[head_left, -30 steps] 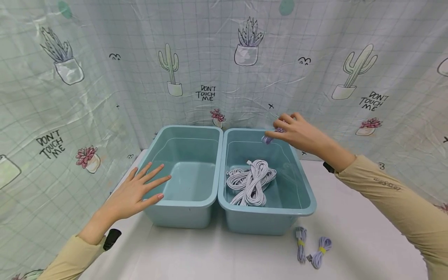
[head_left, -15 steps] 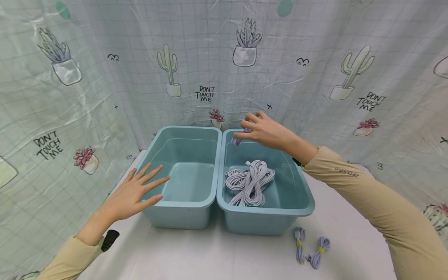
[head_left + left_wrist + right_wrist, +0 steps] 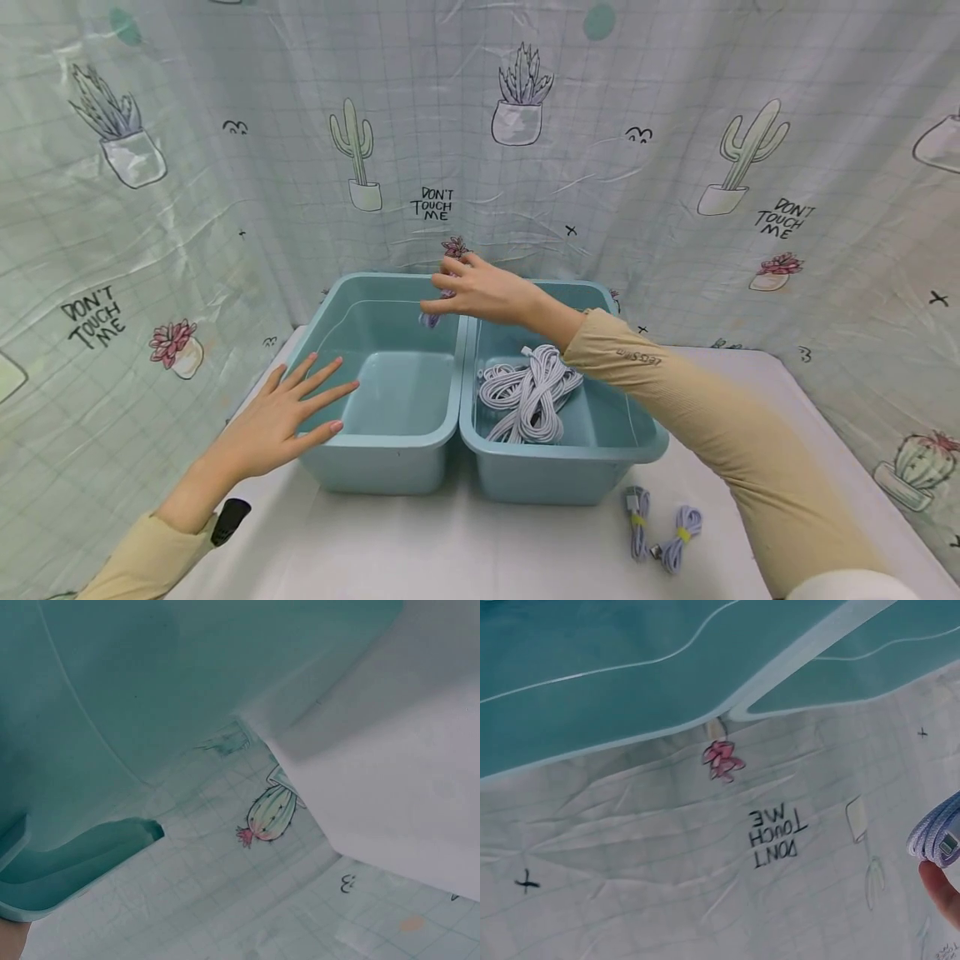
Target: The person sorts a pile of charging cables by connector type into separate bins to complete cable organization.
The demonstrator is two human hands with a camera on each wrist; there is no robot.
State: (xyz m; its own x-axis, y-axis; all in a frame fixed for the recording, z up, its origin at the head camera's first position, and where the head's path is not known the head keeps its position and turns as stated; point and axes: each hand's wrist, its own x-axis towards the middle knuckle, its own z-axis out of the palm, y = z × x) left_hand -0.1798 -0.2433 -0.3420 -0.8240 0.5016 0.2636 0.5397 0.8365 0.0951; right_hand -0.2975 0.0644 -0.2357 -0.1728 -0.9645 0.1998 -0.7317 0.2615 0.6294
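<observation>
My right hand (image 3: 487, 293) pinches a coiled lilac cable (image 3: 429, 319) between thumb and fingers, high over the back right corner of the left blue-green bin (image 3: 375, 460). In the right wrist view the cable's loops (image 3: 934, 829) show at the right edge beside a fingertip, with a metal plug end inside the coil. My left hand (image 3: 270, 425) has straight, spread fingers and rests at the left bin's front left rim, holding nothing. The left bin's floor shows bare. Bundled white cables (image 3: 536, 398) lie in the right bin (image 3: 547, 471).
Two lilac cable bundles with yellow ties, one upright (image 3: 637, 525) and one slanted (image 3: 678, 540), lie on the white table (image 3: 420, 550) in front of the right bin. The bins stand side by side. A curtain printed with cacti (image 3: 592, 183) hangs close behind them.
My right hand has carried the lilac cable leftward, from above the right bin's back right part to over the left bin. The left hand keeps its place.
</observation>
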